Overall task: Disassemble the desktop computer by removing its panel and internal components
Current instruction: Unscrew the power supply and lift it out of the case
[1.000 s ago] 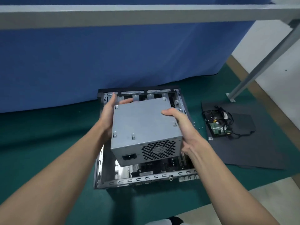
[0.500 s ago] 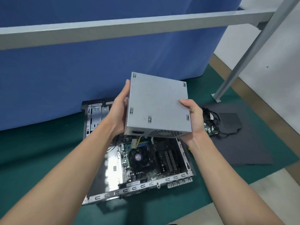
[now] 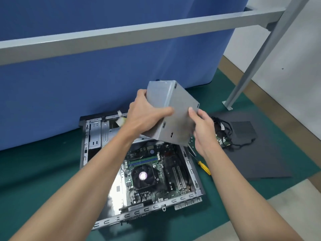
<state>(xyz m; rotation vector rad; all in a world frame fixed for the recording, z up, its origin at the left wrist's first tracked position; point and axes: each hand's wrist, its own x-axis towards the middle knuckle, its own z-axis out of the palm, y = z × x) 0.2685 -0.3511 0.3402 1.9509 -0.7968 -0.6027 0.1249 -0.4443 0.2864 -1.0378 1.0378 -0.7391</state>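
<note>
Mid-frame, the left grip [image 3: 145,115] clamps the grey power box [image 3: 180,105], tilted above the open computer case [image 3: 104,133]; the right grip [image 3: 203,129] pinches its lower right edge.

Blue cloth [image 3: 86,101] hangs across the back, hem meeting the green mat [image 3: 34,171]. Grey metal bar [image 3: 139,33] runs across in front of it, near top. At right, a slanted grey leg [image 3: 257,54] comes down to a foot plate [image 3: 227,105] on the mat. Yellow-handled screwdriver [image 3: 205,166] lies on the mat, shaft pointing up-left. White wall [image 3: 286,66] far right w/ brown strip [image 3: 231,65] along its base; pale floor [image 3: 295,197] btm right.
</note>
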